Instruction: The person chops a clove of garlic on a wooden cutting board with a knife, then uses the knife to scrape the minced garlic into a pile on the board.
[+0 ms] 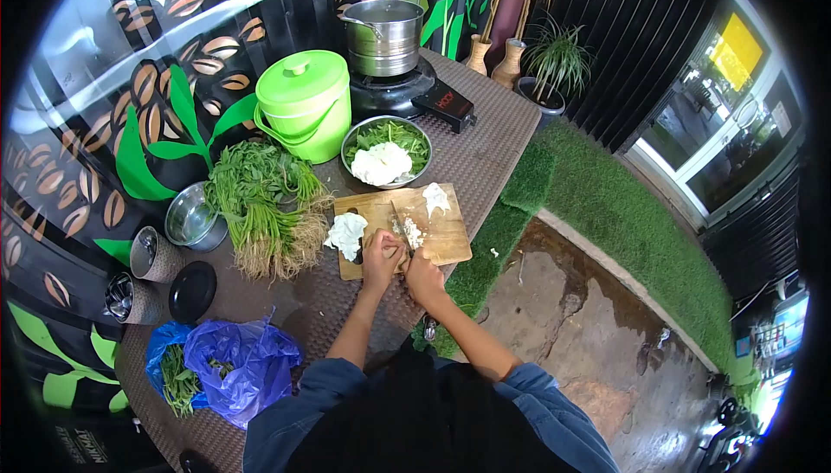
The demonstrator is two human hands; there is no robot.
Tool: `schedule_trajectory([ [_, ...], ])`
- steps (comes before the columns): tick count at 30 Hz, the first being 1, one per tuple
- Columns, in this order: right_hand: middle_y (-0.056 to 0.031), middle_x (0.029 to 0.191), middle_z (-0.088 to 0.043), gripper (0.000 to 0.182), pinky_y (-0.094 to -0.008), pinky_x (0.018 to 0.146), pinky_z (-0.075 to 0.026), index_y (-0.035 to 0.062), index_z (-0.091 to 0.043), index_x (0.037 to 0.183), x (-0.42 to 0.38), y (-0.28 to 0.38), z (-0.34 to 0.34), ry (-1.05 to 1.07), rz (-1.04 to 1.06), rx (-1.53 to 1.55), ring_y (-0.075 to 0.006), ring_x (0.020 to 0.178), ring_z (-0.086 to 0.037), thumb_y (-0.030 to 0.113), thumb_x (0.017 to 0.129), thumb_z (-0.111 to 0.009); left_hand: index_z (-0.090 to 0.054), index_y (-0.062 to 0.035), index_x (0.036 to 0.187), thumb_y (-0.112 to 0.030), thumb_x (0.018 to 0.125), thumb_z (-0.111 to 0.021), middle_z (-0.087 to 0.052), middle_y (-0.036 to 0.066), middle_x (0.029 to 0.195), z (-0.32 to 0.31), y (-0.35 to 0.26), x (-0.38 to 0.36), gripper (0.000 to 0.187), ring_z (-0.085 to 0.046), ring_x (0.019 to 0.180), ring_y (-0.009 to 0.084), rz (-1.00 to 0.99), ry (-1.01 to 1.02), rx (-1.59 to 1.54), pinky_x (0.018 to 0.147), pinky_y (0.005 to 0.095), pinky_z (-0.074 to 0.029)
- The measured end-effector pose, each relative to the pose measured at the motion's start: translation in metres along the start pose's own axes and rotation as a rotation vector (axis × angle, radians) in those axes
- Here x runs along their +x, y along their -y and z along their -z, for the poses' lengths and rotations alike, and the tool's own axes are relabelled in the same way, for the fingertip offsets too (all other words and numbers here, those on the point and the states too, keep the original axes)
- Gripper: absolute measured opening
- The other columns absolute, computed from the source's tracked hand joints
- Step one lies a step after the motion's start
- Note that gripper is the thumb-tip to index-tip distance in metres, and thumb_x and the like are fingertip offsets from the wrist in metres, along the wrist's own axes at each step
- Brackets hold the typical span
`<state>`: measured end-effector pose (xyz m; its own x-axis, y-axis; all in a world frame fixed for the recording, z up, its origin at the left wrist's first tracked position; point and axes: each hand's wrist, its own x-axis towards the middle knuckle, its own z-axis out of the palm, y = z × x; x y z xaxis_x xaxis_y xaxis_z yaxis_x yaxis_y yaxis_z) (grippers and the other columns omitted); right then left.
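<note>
On a wooden cutting board (pixel 452 244) my right hand (pixel 424 277) is closed round a knife, its dark blade (pixel 399 220) pointing away from me. Beside it, my left hand (pixel 381 260) has its fingers curled down against the board, close to the blade; whatever they pinch is hidden. Chopped whitish bits (pixel 414 233) lie right of the blade. A crumpled white piece (pixel 435 199) rests at the board's far right, and a bigger white crumpled piece (pixel 346 234) lies at its left edge. Just beyond the board, a metal bowl (pixel 348 170) contains green leaves and another white bundle.
Rooted leafy greens (pixel 268 205) lie left of the board, near a steel bowl (pixel 196 218). Behind stand a lidded green bucket (pixel 303 101) and a pot (pixel 385 36) on a burner (pixel 389 88). Plastic bags (pixel 242 369) with greens sit at front left. The table edge (pixel 506 174) is at right.
</note>
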<state>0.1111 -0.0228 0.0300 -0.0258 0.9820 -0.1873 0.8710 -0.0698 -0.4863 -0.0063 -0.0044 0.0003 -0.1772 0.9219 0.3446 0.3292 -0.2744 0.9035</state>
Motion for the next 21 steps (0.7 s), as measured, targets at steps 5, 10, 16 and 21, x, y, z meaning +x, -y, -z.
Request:
schedule_trajectory([
  [5, -0.0274, 0.088, -0.065, 0.043, -0.0483, 0.079, -0.051, -0.0046, -0.05, 0.101, 0.028, -0.027, 0.032, 0.101, 0.159, 0.06, -0.0423, 0.09, -0.064, 0.037, 0.092, -0.049, -0.053, -0.0014, 0.092, 0.002, 0.075, -0.071, -0.06, 0.009, 0.086, 0.002, 0.004, 0.001, 0.025, -0.062, 0.086, 0.0224, -0.063, 0.006, 0.013, 0.071, 0.0298, -0.05],
  [10, -0.0261, 0.085, -0.065, 0.037, -0.0506, 0.077, -0.05, -0.0031, -0.051, 0.1, 0.019, -0.041, 0.079, 0.118, 0.317, -0.148, -0.0428, 0.086, -0.064, 0.033, 0.093, -0.048, -0.055, -0.0013, 0.095, 0.002, 0.077, -0.072, -0.067, 0.009, 0.089, 0.004, 0.006, 0.0, 0.025, -0.068, 0.089, 0.0164, -0.031, 0.093, 0.017, 0.076, 0.0258, -0.051],
  [16, -0.0286, 0.084, -0.063, 0.031, -0.0527, 0.07, -0.05, -0.0008, -0.042, 0.106, 0.01, -0.049, 0.036, 0.076, 0.217, -0.073, -0.0452, 0.08, -0.063, 0.025, 0.09, -0.052, -0.061, -0.0021, 0.09, -0.004, 0.073, -0.074, -0.068, 0.008, 0.085, -0.001, 0.01, 0.003, 0.021, -0.067, 0.085, 0.0208, 0.05, 0.038, -0.035, 0.073, 0.0324, -0.049],
  [21, -0.0277, 0.083, -0.064, 0.027, -0.0508, 0.071, -0.052, -0.0007, -0.042, 0.103, 0.02, -0.046, 0.045, 0.097, 0.265, -0.1, -0.0437, 0.081, -0.065, 0.02, 0.089, -0.053, -0.064, -0.0047, 0.079, -0.006, 0.071, -0.076, -0.068, 0.005, 0.083, -0.003, 0.009, 0.004, 0.014, -0.062, 0.081, 0.0235, 0.035, 0.024, 0.083, 0.071, 0.0338, -0.048],
])
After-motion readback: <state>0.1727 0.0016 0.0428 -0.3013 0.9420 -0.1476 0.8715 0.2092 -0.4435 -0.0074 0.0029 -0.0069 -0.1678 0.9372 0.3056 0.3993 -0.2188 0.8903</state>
